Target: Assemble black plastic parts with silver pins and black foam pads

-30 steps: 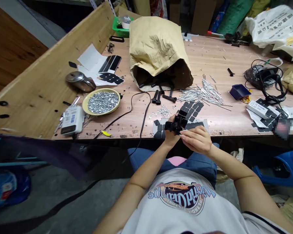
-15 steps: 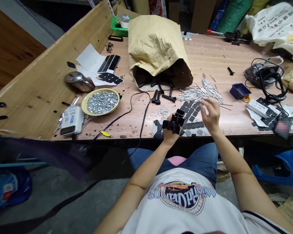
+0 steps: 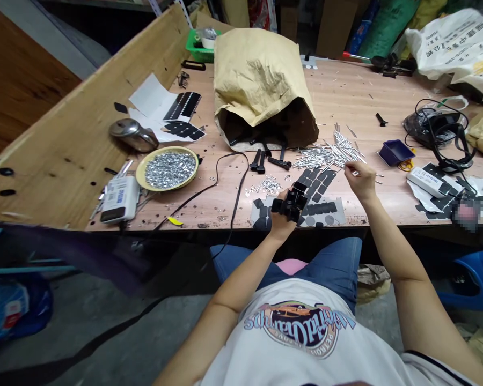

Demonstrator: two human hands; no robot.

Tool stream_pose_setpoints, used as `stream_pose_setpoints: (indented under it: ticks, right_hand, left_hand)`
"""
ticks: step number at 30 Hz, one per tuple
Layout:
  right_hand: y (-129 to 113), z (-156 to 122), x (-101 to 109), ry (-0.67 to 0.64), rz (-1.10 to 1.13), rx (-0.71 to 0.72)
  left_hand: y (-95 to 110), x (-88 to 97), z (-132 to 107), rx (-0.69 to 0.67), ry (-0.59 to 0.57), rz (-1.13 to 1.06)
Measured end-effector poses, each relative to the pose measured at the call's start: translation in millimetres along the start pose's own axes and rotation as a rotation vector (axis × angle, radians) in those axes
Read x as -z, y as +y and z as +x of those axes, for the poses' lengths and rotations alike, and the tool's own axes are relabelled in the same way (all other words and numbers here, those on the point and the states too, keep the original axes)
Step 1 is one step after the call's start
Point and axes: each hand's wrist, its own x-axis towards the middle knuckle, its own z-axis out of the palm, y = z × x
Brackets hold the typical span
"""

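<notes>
Right hand (image 3: 360, 181) has reached out, pinching the metal pins (image 3: 330, 154); left hand (image 3: 282, 222) grips a black part (image 3: 292, 202) above the table (image 3: 209, 213)'s near edge.

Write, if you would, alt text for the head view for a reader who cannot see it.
A person's left hand grips a black plastic part while the right hand touches a pile of metal pins on a cluttered wooden table.

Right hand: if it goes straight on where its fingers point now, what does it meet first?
Probably the pile of metal pins, just ahead of the right hand; whether they already touch is unclear.
</notes>
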Motion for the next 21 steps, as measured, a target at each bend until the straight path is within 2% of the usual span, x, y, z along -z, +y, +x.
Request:
stream_pose_setpoints:
  ticks: [2, 4, 7, 9, 12, 15, 21]
  right_hand:
    - [-41.8, 12.4, 23.9, 0.031, 0.101, -0.027]
    - [-84.7, 20.3, 46.1, 0.129, 0.283, 0.059]
    - [-134.0, 24.6, 68.5, 0.013, 0.426, 0.17]
    - [-151.1, 24.5, 73.6, -0.077, 0.417, 0.258]
    - [-157.3, 21.6, 69.3, -0.159, 0.349, 0.372]
    - [-153.1, 14.1, 58.8, -0.174, 0.299, 0.428]
    - [-145.1, -4.0, 45.8, -0.167, 0.248, 0.426]
  left_hand:
    - [-0.4, -1.0, -0.3, -0.093, 0.033, 0.012]
    - [0.7, -0.9, -0.2, -0.178, 0.03, 0.029]
    - [4.5, 0.9, 0.3, -0.229, -0.029, 0.07]
    - [7.4, 2.0, 0.6, -0.23, -0.025, 0.103]
    - [11.2, 2.2, 0.9, -0.256, 0.042, 0.163]
    - [13.5, 1.8, 1.2, -0.302, 0.082, 0.213]
    - [13.1, 3.1, 1.5, -0.286, -0.004, 0.234]
